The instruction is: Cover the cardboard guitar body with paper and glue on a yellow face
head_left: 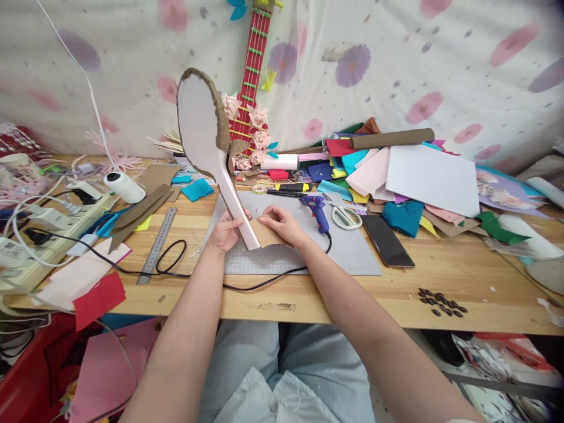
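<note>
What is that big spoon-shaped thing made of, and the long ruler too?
The spoon shape looks like cardboard: its flat face is pale and matte, and a rough brown strip runs along its edge. The left hand and right hand hold its base. The ruler looks like metal, grey with a dull shine.

- Bright, even daylight fills the frame; the colours look clear and natural.
- Shadows are soft and faint, with only thin ones beneath the forearms at centre.
- Strong wide-angle distortion bows the table edge (396, 320) and stretches the corners.
- Lower corners are dimmer and slightly soft; the centre is sharp.
</note>
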{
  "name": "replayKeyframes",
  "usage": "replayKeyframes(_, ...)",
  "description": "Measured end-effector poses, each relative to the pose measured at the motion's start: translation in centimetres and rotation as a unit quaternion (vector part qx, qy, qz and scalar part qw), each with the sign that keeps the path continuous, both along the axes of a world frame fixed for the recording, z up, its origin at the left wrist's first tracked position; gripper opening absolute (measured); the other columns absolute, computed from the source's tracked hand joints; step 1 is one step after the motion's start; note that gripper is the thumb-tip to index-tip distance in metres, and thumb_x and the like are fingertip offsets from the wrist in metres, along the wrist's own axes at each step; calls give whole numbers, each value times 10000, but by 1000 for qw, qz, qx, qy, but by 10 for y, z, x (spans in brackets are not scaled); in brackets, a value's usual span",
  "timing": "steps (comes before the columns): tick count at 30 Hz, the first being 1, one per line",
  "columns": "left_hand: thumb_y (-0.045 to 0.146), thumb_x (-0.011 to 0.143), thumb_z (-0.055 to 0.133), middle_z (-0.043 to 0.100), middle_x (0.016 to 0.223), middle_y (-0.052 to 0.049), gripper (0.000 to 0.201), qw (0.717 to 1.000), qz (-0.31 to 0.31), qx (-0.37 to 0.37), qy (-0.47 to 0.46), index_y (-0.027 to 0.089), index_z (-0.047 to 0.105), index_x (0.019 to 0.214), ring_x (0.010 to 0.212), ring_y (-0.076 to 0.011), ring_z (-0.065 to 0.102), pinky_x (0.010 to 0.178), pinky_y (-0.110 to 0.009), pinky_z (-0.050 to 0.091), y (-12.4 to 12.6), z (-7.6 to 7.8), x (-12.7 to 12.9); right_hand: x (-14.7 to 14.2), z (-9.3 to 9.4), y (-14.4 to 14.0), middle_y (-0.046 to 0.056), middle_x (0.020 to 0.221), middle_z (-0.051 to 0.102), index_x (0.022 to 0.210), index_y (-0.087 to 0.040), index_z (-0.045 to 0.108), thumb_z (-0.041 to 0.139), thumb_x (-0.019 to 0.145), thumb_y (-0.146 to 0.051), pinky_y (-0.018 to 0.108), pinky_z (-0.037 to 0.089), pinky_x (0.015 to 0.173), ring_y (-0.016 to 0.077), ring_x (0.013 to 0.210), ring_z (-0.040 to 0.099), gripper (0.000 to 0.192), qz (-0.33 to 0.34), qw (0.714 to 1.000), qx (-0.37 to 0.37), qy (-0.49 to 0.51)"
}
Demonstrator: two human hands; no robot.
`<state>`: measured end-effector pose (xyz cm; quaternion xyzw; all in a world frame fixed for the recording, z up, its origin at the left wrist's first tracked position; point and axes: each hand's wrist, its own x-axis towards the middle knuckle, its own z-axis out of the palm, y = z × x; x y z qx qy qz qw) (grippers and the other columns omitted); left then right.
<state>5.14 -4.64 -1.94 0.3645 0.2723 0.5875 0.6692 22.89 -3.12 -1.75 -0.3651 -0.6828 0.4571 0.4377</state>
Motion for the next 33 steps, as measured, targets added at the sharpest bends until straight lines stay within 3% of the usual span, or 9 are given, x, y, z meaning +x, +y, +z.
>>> replayKeyframes(9, 111, 520, 735, 657, 873, 10, 411, 1000, -7, -14, 3, 196, 563, 883, 701, -119, 610, 755, -293, 463, -1, -2, -1, 1, -1, -1, -20, 740, 524, 786, -205, 523, 623, 702, -474, 251, 366, 640, 131, 700, 462, 299, -9, 1000, 22, -17)
replayKeyframes(17, 130, 508, 748, 681, 802, -23, 419, 997, -72, -21, 17, 174, 587, 893, 869, -244, 638, 825, -406, 476, -4, -3, 4, 2, 3, 2, -14, 754, 519, 771, -207, 511, 603, 709, -482, 256, 379, 650, 136, 718, 468, 296, -33, 999, 36, 17)
replayKeyframes(27, 118, 507, 752, 675, 765, -17, 415, 995, -89, -35, 22, 166, 576, 879, 825, -235, 650, 798, -392, 485, -2, -7, 5, 0, -4, 2, -7, 762, 538, 783, -217, 515, 575, 723, -499, 275, 374, 685, 158, 745, 474, 294, -64, 996, 51, -21)
replayKeyframes(33, 120, 526, 745, 686, 809, -34, 456, 993, -112, -34, 33, 162, 591, 954, 800, -224, 652, 770, -363, 487, -3, -8, 8, 2, 2, 5, 3, 775, 531, 746, -214, 497, 586, 695, -522, 280, 385, 702, 165, 764, 473, 325, -106, 993, 38, 30)
